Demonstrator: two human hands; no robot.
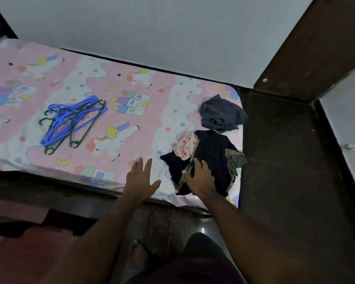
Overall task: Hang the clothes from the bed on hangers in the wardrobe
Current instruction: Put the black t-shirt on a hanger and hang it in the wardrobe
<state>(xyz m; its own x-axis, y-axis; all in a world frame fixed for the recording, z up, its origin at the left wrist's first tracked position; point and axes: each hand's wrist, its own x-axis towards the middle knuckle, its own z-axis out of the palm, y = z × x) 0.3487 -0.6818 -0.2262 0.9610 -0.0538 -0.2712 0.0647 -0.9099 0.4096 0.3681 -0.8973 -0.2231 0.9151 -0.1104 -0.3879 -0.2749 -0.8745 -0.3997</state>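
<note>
**rig_dan:** Watching the head cam from my desk, going left to right. A tangle of blue and dark green hangers [74, 121] lies on the bed [131, 89], well apart from the clothes. The left hand [140, 179] is flat and spread over the sheet just beside the pile, holding nothing. The right hand [201, 177] sits palm-down on the pile of clothes [213, 148], its fingers [195, 160] laid fairly straight across the dark cloth. Nothing is pinched as far as I can see.

**moss88:** So where would you grab?

**rig_dan:** It's all soft, light, floppy stuff (a dark top, a pink striped piece [186, 147], something olive) bunched together, so I reckon pulling one drags the rest. I'd take the top dark one at a collar or shoulder seam and pin the heap with the other hand. The grey garment [221, 113] near the bed's far corner lies on its own, which makes it an easier pick. The hangers look stiff but hooked through each other, so expect snags. The brown panel [316, 48] far right might be the wardrobe door, can't tell.
</note>
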